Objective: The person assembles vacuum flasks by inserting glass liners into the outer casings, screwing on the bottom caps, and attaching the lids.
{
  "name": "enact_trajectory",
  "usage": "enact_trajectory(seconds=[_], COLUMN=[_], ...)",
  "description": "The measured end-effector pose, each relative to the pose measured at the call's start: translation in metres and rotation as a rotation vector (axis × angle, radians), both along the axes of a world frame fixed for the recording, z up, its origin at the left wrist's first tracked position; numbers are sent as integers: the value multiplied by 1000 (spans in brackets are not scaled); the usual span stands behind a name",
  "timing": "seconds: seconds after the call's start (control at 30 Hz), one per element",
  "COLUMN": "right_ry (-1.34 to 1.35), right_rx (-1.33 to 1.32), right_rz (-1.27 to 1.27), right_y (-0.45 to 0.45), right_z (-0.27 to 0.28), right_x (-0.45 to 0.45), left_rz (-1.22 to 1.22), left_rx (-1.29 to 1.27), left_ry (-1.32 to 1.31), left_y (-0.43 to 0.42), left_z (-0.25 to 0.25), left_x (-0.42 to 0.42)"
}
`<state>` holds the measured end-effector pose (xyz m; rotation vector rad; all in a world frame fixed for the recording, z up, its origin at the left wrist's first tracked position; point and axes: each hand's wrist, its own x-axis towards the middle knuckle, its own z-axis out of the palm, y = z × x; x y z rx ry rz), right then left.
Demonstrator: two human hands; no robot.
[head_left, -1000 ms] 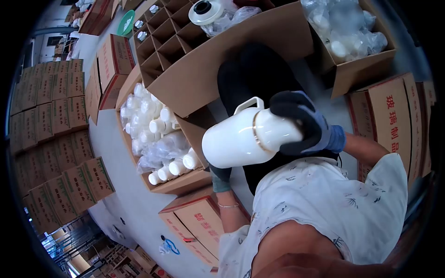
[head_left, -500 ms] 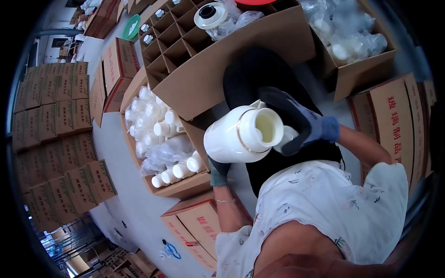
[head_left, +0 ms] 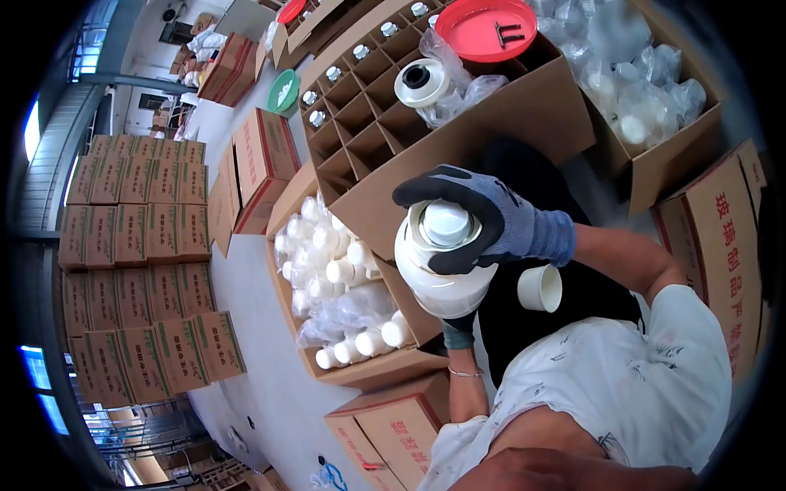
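Note:
A white thermos flask (head_left: 446, 282) stands tilted toward the camera over my lap, with a white stopper (head_left: 446, 222) at its mouth. My right hand (head_left: 483, 217), in a blue-grey glove with dark coated fingers, is closed around the stopper and the flask's neck. Beneath the flask, my left hand (head_left: 460, 326) grips its lower side; most of its gloved fingers are hidden. A white cup (head_left: 540, 288) lies on its side on my dark-trousered lap, its opening facing right.
Before me stands a divided carton (head_left: 372, 106) holding a flask part and a red basin (head_left: 487, 31). A carton of white cups (head_left: 348, 270) is at left, another of bagged parts (head_left: 639, 98) at right. Stacked boxes (head_left: 147, 245) stand farther left.
The flask's mouth was uncovered and is now filled by the stopper. My right hand has moved from beside the mouth onto it. The cup now shows on my lap.

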<state>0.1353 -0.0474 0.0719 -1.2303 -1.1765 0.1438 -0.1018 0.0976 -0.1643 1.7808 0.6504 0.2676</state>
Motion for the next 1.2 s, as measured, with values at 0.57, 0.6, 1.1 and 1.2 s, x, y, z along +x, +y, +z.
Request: enact_trajectory(seconds=[0.57, 0.6, 1.1, 1.2], right_ry=[12, 0, 13, -76], right_rx=[-498, -703, -331, -135], right_rz=[-64, -38, -330, -218], right_y=[-59, -70, -123, -89], right_z=[-105, -112, -41, -50], right_x=[-39, -48, -10, -22], left_rz=[33, 34, 35, 24], left_rx=[-152, -152, -59, -46], left_ry=[39, 34, -25, -44], left_y=[42, 39, 16, 15], left_z=[18, 16, 4, 6], left_x=[-33, -33, -3, -1])
